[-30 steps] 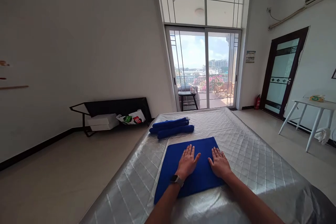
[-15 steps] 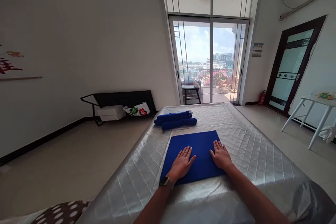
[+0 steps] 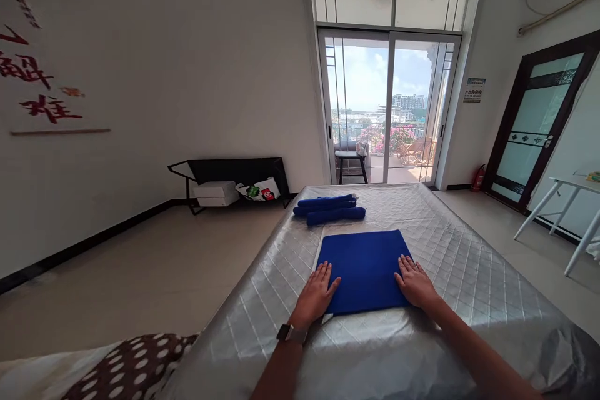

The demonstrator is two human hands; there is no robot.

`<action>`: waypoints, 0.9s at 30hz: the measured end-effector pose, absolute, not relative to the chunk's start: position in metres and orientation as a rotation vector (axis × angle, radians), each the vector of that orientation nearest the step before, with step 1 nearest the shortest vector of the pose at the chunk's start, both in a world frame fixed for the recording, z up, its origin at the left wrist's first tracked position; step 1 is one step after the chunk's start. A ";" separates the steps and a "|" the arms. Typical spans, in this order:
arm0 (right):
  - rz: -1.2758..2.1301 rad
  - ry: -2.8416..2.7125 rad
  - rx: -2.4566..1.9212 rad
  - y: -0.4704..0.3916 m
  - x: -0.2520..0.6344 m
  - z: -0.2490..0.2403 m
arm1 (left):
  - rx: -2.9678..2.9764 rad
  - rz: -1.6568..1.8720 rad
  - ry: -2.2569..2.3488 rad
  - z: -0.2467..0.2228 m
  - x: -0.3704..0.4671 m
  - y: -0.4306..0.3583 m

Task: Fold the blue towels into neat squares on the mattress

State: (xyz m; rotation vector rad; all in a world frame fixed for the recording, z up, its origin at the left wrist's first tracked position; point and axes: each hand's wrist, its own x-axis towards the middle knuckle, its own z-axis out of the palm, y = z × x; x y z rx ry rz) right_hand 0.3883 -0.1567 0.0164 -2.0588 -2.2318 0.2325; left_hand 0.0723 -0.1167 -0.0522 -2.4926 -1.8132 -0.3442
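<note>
A blue cloth, folded into a flat rectangle, lies on the silver quilted mattress cover. My left hand rests flat on its left edge, fingers stretched and slightly apart. On the opposite edge lies my right hand, also flat, with the thumb on the cloth. Neither hand grips anything. Beyond the flat cloth, several rolled blue cloths are stacked side by side. A watch is on my left wrist.
A black rack with white boxes and a printed bag stands by the left wall. A brown dotted cloth lies at lower left. Sliding glass doors are ahead; a white table stands right.
My hands have moved apart, from the top of the blue cloth out to its left and right edges. The view has turned a little to the left.
</note>
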 end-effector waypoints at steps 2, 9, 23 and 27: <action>0.268 -2.231 -2.058 -0.172 0.391 0.014 | -2.499 -0.358 -1.813 -0.056 0.070 -0.115; 0.308 -2.183 -2.040 -0.194 0.395 0.010 | -2.510 -0.329 -1.818 -0.054 0.068 -0.115; 0.280 -2.173 -1.974 -0.193 0.393 0.001 | -2.814 -0.313 -1.463 -0.003 0.204 -0.138; 0.273 -2.190 -1.978 -0.194 0.392 0.004 | -2.888 -0.323 -1.346 -0.007 0.241 -0.138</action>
